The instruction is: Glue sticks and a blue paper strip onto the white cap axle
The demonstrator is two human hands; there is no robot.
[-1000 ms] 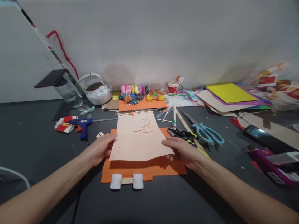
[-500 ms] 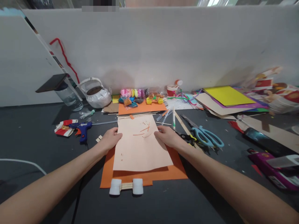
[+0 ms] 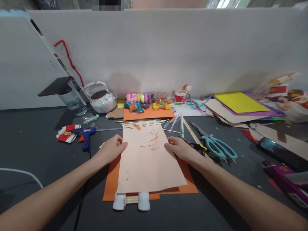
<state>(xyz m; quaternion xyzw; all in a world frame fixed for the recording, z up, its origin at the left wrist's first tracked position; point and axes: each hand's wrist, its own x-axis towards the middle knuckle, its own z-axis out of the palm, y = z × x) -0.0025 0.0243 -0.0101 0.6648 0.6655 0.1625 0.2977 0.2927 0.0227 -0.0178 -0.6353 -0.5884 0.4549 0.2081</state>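
A pale peach sheet of paper (image 3: 149,166) is gripped at its two side edges. My left hand (image 3: 113,149) pinches the left edge, thumb on top. On the opposite edge, my right hand (image 3: 179,148) holds the paper the same way. Thin orange paper scraps (image 3: 154,139) lie on the sheet. Beneath it shows an orange sheet (image 3: 112,179). At the near edge, the sheet partly covers a small piece with two white rolls (image 3: 143,201) joined by wooden sticks (image 3: 132,200). Thin wooden sticks (image 3: 141,123) lie across the sheet's far end.
A blue glue gun (image 3: 87,136) lies left. Blue-handled scissors (image 3: 216,146) and black-and-yellow pliers (image 3: 198,146) lie right. Behind are a silver-white kettle (image 3: 102,101), packets of coloured clay (image 3: 139,98) and a yellow sheet (image 3: 240,102). A purple tool (image 3: 286,183) sits at far right.
Both hands have drawn the peach sheet toward me, its near edge now overlapping the white rolls. More of the thin sticks show at its far end. The view has shifted slightly.
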